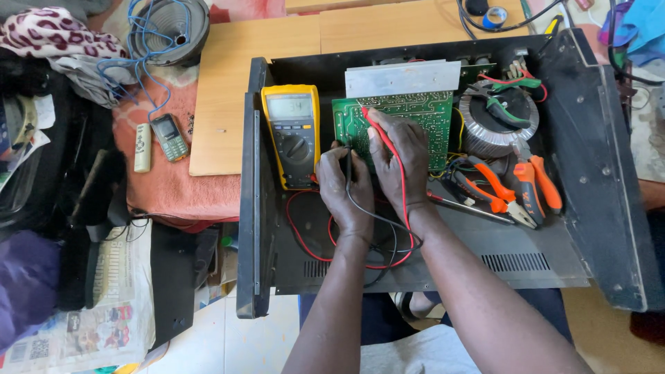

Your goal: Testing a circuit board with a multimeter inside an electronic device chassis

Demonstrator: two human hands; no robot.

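- I see an open black metal case (609, 173) lying on the wooden tabletop (277, 48), its lid swung up at the right — a shallow box with vent slots cut in its floor.
- Inside the case, at the back, sits a green circuit board (429, 114), flat and rectangular, with a ribbed grey metal plate (402, 77) above it.
- Right of the board is a round, ring-shaped transformer (495, 135) wound in pale tape; green-handled cutters (502, 107) lie on top of it.
- Orange-handled pliers (516, 187) and a thin metal screwdriver (471, 206) rest on the case floor just below the transformer.
- A yellow multimeter (291, 135) with a grey screen and a round dial lies in the case at the left, just beside the board.
- My right hand (398, 156) rests on the board, its fingers closed around the red probe (377, 128), whose tip touches the board near its left edge.
- My left hand (343, 183) is just beside it, fingers pinched around the black probe (348, 163), held at the board's lower left corner.
- Red and black leads (312, 239) loop loosely over the case floor towards me.
- Outside the case, on a pink cloth (166, 183) to the left, lie a small mobile phone (170, 137) and a slim white remote (143, 147).
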